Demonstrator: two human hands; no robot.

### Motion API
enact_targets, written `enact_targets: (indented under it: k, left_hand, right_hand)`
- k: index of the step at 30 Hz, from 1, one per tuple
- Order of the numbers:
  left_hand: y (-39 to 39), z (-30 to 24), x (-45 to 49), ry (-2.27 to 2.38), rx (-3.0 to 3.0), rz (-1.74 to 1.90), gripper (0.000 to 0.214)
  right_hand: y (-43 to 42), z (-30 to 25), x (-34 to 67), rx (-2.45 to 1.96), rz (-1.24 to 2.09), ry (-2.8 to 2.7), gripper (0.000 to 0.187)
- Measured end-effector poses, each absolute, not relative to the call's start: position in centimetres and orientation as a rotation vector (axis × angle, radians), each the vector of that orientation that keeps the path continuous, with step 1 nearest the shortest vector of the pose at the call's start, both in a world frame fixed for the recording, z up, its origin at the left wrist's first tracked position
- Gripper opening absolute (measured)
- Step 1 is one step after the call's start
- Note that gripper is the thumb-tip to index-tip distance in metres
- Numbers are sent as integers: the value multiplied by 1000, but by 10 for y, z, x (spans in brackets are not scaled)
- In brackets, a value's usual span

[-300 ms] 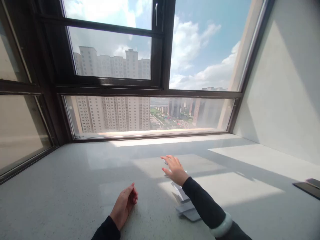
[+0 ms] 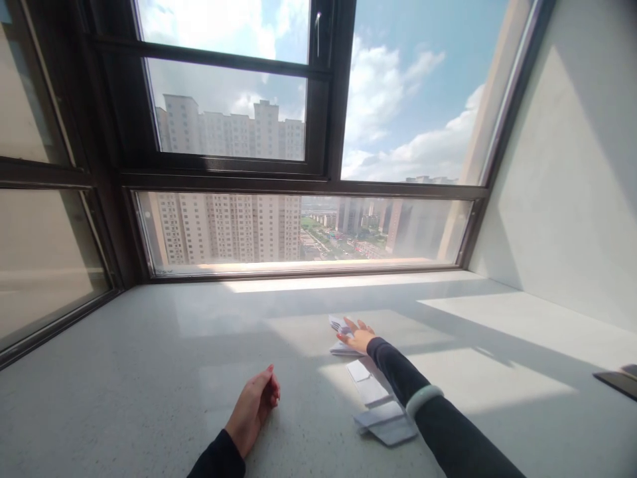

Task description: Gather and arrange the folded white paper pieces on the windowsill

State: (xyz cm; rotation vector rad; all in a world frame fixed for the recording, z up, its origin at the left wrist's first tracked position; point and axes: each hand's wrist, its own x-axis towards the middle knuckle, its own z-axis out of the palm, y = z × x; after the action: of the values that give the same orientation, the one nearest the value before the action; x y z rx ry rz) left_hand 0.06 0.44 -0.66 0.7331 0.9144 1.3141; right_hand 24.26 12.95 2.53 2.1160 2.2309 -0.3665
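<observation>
My right hand (image 2: 361, 337) reaches far forward over the pale stone sill (image 2: 149, 372) and lies flat, fingers stretched out, on a small folded white paper (image 2: 340, 332). Two more folded white papers lie in a row under my right forearm: one (image 2: 367, 384) mid-way and one (image 2: 385, 425) nearest me. My left hand (image 2: 255, 408) rests on its edge on the sill to the left, its fingers curled loosely inward with nothing visible in them. A pale bangle (image 2: 423, 399) sits on my right sleeve.
A large dark-framed window (image 2: 328, 133) runs along the back of the sill, with tower blocks outside. A white wall (image 2: 572, 166) closes the right side. A dark flat object (image 2: 617, 382) lies at the right edge.
My right hand has moved forward and come down flat onto the farthest folded paper. My left hand has stayed in place.
</observation>
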Motion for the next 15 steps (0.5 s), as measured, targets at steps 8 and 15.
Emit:
enact_targets:
  k: [8, 15]
  left_hand:
    - [4, -5, 2, 923, 728, 1313, 29]
    - [1, -2, 3, 983, 826, 1344, 32]
  right_hand:
    - [130, 12, 219, 1960, -496, 2341, 76]
    - [112, 10, 192, 1820, -564, 2512, 73]
